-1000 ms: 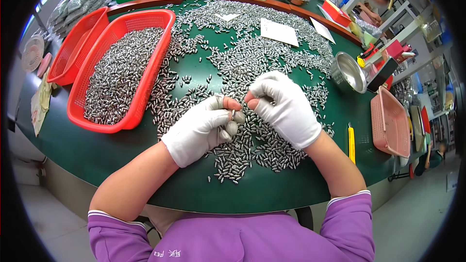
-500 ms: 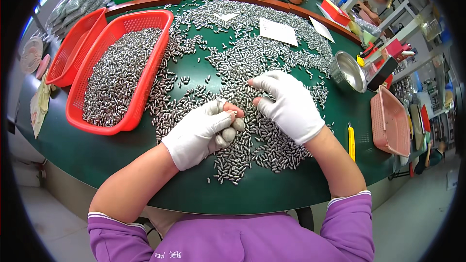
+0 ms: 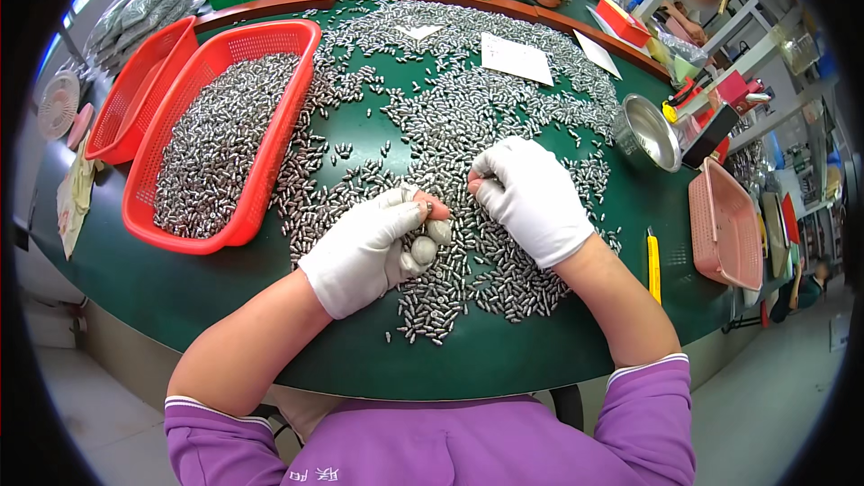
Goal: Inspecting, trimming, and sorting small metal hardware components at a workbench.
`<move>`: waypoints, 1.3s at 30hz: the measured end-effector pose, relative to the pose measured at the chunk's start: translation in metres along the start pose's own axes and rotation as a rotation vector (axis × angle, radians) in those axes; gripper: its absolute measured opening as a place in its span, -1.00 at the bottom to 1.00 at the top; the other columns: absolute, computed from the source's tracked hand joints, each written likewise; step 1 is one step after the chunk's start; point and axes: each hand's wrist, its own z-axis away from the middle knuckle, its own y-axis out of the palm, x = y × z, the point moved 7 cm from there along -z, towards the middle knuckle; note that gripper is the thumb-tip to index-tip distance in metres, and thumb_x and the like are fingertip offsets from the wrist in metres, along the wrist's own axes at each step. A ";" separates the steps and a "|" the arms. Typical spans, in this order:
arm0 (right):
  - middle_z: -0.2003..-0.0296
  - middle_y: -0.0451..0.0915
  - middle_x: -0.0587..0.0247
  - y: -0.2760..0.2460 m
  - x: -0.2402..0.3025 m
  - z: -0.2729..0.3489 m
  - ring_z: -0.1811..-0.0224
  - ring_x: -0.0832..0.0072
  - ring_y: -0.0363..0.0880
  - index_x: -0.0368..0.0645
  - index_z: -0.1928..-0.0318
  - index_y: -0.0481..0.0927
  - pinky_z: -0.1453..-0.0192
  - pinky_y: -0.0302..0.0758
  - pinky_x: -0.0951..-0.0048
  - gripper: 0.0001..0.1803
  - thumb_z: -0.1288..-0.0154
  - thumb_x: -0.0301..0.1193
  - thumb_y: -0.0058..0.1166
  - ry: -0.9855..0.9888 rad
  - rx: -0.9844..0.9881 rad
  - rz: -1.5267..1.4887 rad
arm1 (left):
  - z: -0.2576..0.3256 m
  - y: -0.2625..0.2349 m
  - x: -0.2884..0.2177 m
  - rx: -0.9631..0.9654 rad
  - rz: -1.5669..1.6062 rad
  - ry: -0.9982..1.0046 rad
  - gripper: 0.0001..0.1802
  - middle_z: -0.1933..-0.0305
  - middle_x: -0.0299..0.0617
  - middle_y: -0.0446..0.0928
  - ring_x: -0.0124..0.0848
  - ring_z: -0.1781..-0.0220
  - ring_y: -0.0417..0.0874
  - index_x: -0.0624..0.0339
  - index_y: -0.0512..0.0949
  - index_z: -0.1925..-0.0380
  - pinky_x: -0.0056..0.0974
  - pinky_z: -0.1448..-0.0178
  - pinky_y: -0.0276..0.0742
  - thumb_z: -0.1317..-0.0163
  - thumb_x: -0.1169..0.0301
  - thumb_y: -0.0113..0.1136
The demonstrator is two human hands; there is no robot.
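Note:
Small silver bullet-shaped metal parts (image 3: 432, 117) lie spread in a thick layer over the green table (image 3: 342, 351). My left hand (image 3: 360, 252), in a white glove with bare fingertips on the thumb side, is closed above the near part of the heap. A dark metal bit shows between its thumb and forefinger, and the other fingers curl underneath. To the right, my gloved right hand (image 3: 531, 202) hovers over the parts with thumb and forefinger drawn together. Whatever lies between those fingertips is too small to make out.
A red plastic basket (image 3: 290, 117) full of the same parts stands at left, another red basket (image 3: 112, 135) beside it. At right are a metal bowl (image 3: 648, 133), a yellow cutter (image 3: 653, 270) and a pink basket (image 3: 723, 229). White paper (image 3: 516, 58) lies on the parts.
My right hand's fingers have closed from a spread pose into a pinch, and the hand has shifted slightly. My left hand stays nearly in place, its finger pose slightly changed.

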 end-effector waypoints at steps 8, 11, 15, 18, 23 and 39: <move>0.38 0.58 0.23 -0.028 0.036 0.002 0.30 0.25 0.57 -0.11 0.40 0.61 0.19 0.50 0.32 -0.81 0.07 -0.48 0.37 -0.201 -0.135 -0.250 | 0.004 0.007 -0.001 0.049 -0.025 0.009 -0.81 0.24 -0.27 0.53 -0.58 0.36 0.46 0.15 0.45 0.12 -0.51 0.27 0.42 -0.35 0.36 0.17; 0.36 0.60 0.24 -0.033 0.048 0.004 0.31 0.25 0.57 -0.08 0.37 0.64 0.23 0.51 0.29 -0.79 0.07 -0.43 0.39 -0.292 -0.134 -0.174 | 0.004 0.008 0.001 0.086 -0.049 -0.002 -0.78 0.21 -0.27 0.53 -0.58 0.34 0.47 0.15 0.45 0.11 -0.49 0.23 0.43 -0.34 0.35 0.19; 0.39 0.59 0.26 -0.026 0.046 0.004 0.32 0.26 0.58 -0.09 0.36 0.64 0.23 0.51 0.29 -0.86 -0.06 -0.37 0.29 -0.346 -0.133 -0.246 | 0.003 0.008 0.002 0.049 -0.018 0.007 -0.81 0.23 -0.32 0.51 -0.61 0.35 0.47 0.13 0.44 0.11 -0.53 0.26 0.42 -0.35 0.37 0.17; 0.37 0.60 0.25 -0.019 0.044 0.004 0.30 0.25 0.59 -0.11 0.27 0.67 0.19 0.53 0.30 -0.82 -0.07 -0.40 0.28 -0.337 -0.035 -0.370 | 0.003 0.006 0.002 0.053 -0.040 0.008 -0.87 0.27 -0.36 0.50 -0.65 0.37 0.47 0.11 0.44 0.13 -0.55 0.31 0.42 -0.37 0.41 0.12; 0.31 0.63 0.15 -0.011 0.029 0.002 0.25 0.19 0.61 -0.15 0.14 0.67 0.13 0.55 0.29 -0.74 -0.11 -0.45 0.25 -0.105 0.025 -0.530 | 0.004 0.006 -0.001 -0.020 -0.152 0.009 -0.89 0.31 -0.39 0.50 -0.68 0.44 0.43 0.12 0.45 0.14 -0.57 0.38 0.37 -0.40 0.39 0.08; 0.37 0.58 0.23 0.008 0.005 0.002 0.23 0.21 0.56 -0.08 0.35 0.62 0.11 0.49 0.22 -0.90 -0.10 -0.39 0.22 -0.075 0.125 0.013 | 0.007 0.004 -0.004 -0.049 -0.205 0.015 -0.88 0.29 -0.41 0.51 -0.72 0.44 0.43 0.11 0.46 0.13 -0.60 0.38 0.35 -0.40 0.38 0.08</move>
